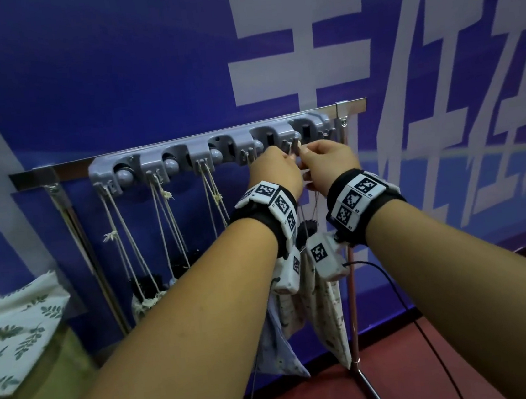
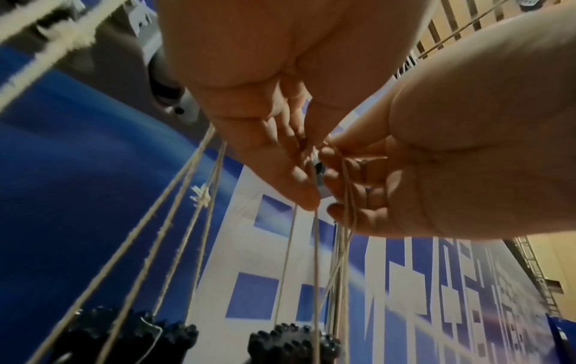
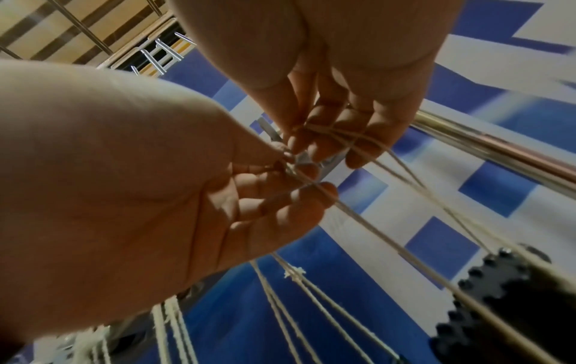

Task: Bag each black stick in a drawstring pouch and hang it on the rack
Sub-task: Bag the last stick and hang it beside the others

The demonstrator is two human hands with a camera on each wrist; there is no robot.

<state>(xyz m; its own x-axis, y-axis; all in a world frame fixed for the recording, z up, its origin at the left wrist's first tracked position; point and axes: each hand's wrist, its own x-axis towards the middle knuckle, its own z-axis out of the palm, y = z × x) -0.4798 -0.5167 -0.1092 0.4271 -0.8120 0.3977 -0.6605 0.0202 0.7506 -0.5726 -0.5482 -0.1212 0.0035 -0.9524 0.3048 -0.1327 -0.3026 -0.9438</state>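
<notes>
A grey rack [image 1: 153,166] with hooks is fixed to a metal rail on a blue wall. Both hands meet at one hook [image 1: 296,144] towards the rack's right end. My left hand [image 1: 286,159] and right hand [image 1: 307,155] each pinch the thin cream drawstring [image 2: 314,246] at that small grey hook [image 3: 311,160]. Under my wrists hangs a cream patterned pouch [image 1: 330,316]. The knobbly black stick [image 1: 304,230] pokes out of its top and shows close up in the right wrist view [image 3: 498,295]. Whether the cord loop sits over the hook is hidden by my fingers.
To the left, three hooks carry corded pouches [image 1: 145,304] with black stick tops [image 2: 124,332]. A pale blue pouch [image 1: 278,345] hangs beside the cream one. A leaf-print cloth [image 1: 14,326] lies at far left. A metal stand pole [image 1: 352,304] and a black cable [image 1: 428,338] run down on the right.
</notes>
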